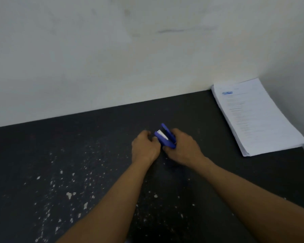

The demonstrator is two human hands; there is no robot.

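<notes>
The right hand (181, 149) grips the open stapler (165, 139); the left hand (144, 146) curls its fingers at the mouth, grasp unclear, risking a pinch.

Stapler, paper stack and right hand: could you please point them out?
blue stapler (163, 140), head view, blue body.
paper stack (253, 116), head view, top sheet.
right hand (182, 149), head view, back of hand.

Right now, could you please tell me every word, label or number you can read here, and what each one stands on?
No text here can be read.
Stack of paper: a blue heading block and printed lines on the top sheet, too blurred to read.
Blue stapler, between the left hand and right hand: no label or brand shows.
</notes>
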